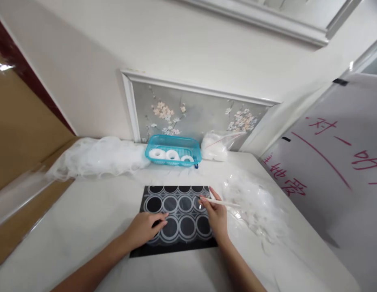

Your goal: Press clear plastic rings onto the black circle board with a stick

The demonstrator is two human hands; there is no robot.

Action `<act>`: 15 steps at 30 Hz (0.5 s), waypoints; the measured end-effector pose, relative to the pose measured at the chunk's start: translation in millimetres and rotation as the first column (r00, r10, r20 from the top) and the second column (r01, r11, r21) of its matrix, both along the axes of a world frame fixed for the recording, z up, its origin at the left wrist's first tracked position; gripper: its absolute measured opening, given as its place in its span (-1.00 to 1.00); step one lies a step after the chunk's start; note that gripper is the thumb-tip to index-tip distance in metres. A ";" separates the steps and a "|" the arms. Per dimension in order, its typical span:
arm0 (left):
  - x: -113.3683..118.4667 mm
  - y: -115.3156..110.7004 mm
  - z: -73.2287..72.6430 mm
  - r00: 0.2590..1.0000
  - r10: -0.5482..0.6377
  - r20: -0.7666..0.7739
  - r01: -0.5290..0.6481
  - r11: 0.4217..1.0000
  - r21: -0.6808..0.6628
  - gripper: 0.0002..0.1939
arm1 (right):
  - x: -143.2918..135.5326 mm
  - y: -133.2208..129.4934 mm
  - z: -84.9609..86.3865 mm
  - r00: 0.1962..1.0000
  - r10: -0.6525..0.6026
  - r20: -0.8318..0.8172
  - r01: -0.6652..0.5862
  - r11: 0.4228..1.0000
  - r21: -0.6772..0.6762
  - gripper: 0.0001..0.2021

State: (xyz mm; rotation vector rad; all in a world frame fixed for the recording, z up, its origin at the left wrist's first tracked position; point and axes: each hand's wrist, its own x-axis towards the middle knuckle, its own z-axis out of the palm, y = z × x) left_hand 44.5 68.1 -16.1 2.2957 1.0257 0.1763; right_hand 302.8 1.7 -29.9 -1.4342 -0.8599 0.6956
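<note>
A black sheet (176, 249) printed with rows of pale-ringed circles lies flat on the white table. My left hand (147, 228) rests on the sheet's left part, with thumb and forefinger stretched out a little apart and nothing visible between them. In the fingers of my right hand (218, 215) is a thin white pen-like stick (223, 201) with a dark tip. That tip is over the circles near the sheet's upper right edge, and the stick's other end points right. I cannot tell whether the tip touches the surface.
Behind the sheet stands a blue plastic basket (173, 140) holding three white rolls. To its right is a clear bag (215, 148) with white contents. Bundled white translucent material (103, 156) lies at the left, crumpled clear plastic (255, 202) at the right. A whiteboard (337, 170) borders the right side.
</note>
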 end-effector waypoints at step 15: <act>5.8 -5.8 -3.7 0.992 -0.031 -0.122 0.044 0.993 0.109 -0.75 | -52.0 23.9 -22.5 0.912 0.408 0.030 -0.405 0.911 -0.084 -0.76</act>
